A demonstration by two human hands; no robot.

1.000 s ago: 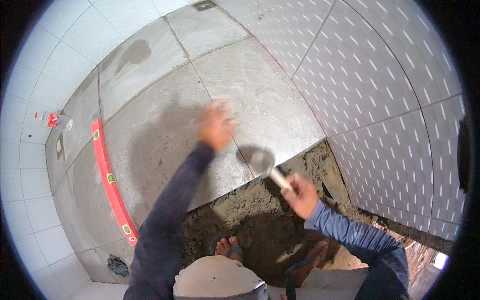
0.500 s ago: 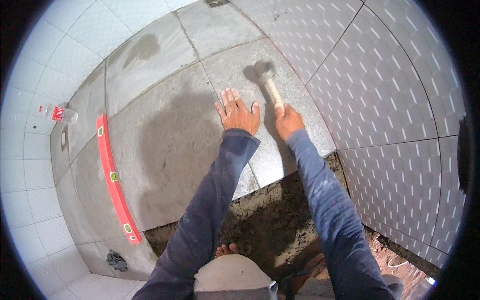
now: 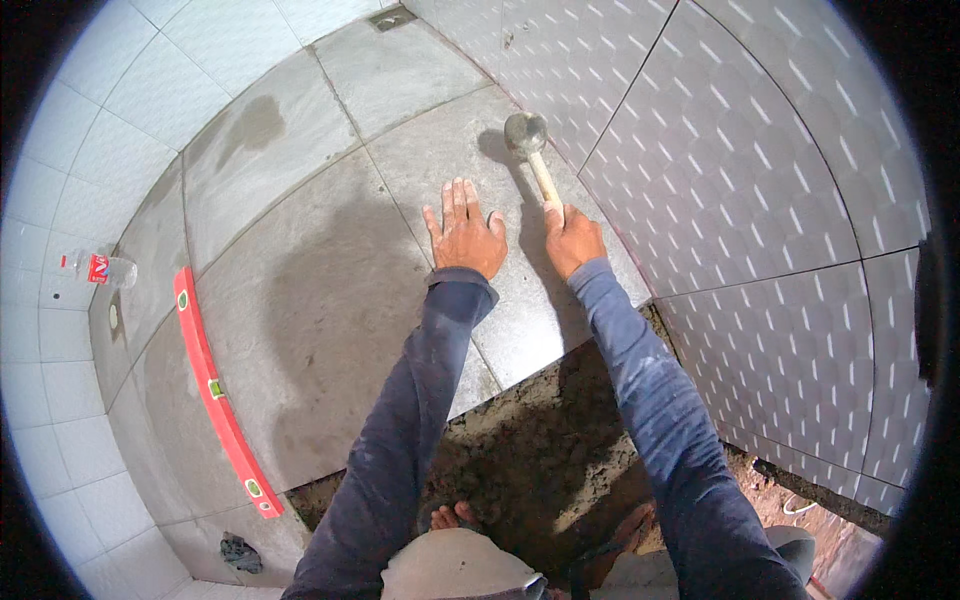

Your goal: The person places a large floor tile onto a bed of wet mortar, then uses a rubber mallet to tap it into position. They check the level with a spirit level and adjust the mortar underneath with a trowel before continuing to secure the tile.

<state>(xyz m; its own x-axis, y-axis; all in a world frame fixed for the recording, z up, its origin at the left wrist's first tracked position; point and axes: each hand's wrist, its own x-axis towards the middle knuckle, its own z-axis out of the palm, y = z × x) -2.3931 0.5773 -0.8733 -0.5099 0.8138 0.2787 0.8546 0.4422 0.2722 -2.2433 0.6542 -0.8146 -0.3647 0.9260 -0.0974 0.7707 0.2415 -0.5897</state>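
Your left hand (image 3: 466, 236) lies flat, fingers spread wide, palm down on the large grey floor tile (image 3: 470, 170) that sits against the patterned grey wall tiles (image 3: 760, 160). Your right hand (image 3: 572, 238) is just beside it, closed around the pale wooden handle of a rubber mallet with a rounded grey head (image 3: 526, 133). The mallet points away from you, its head resting on or just above the same tile near the tile's far edge, close to where the floor meets the wall; you cannot tell from this view whether the head touches the surface.

The near edge of that tile ends at a patch of bare, dark, rough mortar bed (image 3: 530, 470), where your bare toes (image 3: 452, 516) show at the bottom of the view. On the floor's left side a long red spirit level (image 3: 215, 390) lies along the left edge of the neighbouring grey tile, well apart from both hands. A clear plastic bottle with a red label (image 3: 98, 268) lies near the white wall tiles (image 3: 60, 400) at the far left. A small dark lump (image 3: 240, 553) sits on the floor by the near end of the level. Both your arms wear dark blue long sleeves.
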